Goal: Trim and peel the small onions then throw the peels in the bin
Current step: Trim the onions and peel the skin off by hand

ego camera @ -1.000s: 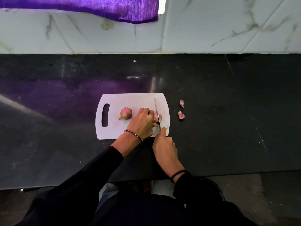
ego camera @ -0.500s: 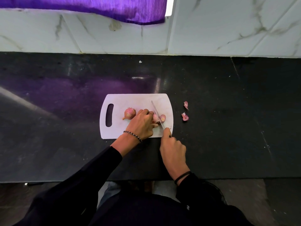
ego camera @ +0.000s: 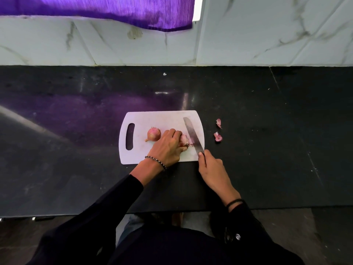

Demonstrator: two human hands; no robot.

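Note:
A white cutting board [ego camera: 152, 121] lies on the black counter. My left hand [ego camera: 168, 148] pins a small pink onion [ego camera: 184, 139] against the board; my fingers cover most of it. My right hand [ego camera: 211, 169] grips the handle of a knife [ego camera: 192, 133], whose blade lies flat on the board just right of the held onion, its tip pointing away and left. A second small onion [ego camera: 153, 134], whole with its skin on, rests on the board left of my left hand. Two pink peel pieces [ego camera: 218, 136] lie on the counter right of the board.
The black counter [ego camera: 267, 150] runs the full width, backed by a white marble wall [ego camera: 248, 35] with a purple cloth [ego camera: 114, 10] hanging at the top. The counter's front edge is just below my wrists. No bin is in view.
The knife blade has tilted from standing upright over the held onion to lying flatter, angled to the onion's right. My left hand stays on the onion. The camera view shifted slightly.

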